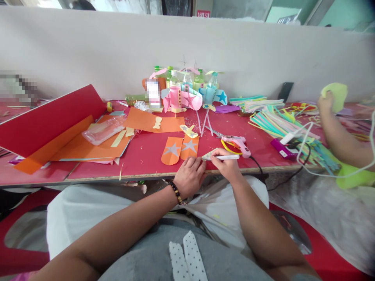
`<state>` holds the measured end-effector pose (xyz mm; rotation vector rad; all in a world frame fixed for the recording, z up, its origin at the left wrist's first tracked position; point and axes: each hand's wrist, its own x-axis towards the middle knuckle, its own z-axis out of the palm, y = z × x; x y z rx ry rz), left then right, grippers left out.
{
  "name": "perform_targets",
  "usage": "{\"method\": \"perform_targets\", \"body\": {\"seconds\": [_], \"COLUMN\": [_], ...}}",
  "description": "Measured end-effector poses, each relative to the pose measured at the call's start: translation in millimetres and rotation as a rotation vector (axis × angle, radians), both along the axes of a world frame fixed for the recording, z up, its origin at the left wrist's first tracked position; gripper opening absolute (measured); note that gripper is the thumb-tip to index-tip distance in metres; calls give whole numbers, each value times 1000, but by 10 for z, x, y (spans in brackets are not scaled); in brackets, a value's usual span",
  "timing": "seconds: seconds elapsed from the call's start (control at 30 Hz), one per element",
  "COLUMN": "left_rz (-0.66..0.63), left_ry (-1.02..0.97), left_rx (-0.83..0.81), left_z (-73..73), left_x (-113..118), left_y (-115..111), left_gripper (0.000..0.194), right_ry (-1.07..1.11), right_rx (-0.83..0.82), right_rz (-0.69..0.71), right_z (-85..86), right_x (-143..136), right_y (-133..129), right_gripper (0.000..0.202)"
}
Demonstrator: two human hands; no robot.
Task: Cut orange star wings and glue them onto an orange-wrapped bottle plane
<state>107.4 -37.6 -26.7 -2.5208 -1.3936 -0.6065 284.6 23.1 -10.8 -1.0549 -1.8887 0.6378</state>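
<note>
My right hand (227,164) is closed around a white pen (227,157), which points left over a small pale yellow paper piece (210,154) at the table's front edge. Beside it, my left hand (191,175), with a beaded bracelet on the wrist, lies with its fingers down on the edge by this paper; the fingertips are partly hidden. Just beyond my left hand are two orange paper pieces, a left one (170,152) and a right one (190,146), each bearing a grey star. A yellow paper shape with grey stars (189,131) touches their top.
Decorated bottle planes, a pink one (175,95) and a blue one (210,93), stand at the back. Scissors (227,145) and a pink glue gun (238,143) lie right. Orange sheets (88,150) are left, paper strips (278,125) right. Another person's hand (325,103) holds yellow paper.
</note>
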Motion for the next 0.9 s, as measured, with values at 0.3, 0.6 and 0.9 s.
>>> {"method": "perform_targets", "body": {"seconds": [0.3, 0.6, 0.9], "left_rz": [3, 8, 6], "left_ry": [2, -3, 0], "left_rx": [-1, 1, -6], "left_z": [-19, 4, -10], "left_x": [3, 10, 9], "left_y": [2, -3, -1], "left_gripper": [37, 34, 37], "right_ry": [0, -6, 9], "right_rx": [3, -10, -2], "right_rz": [8, 2, -51], "right_z": [24, 11, 11], "right_x": [-5, 4, -9], "right_y": [-11, -19, -14], "right_gripper": [10, 10, 11]}}
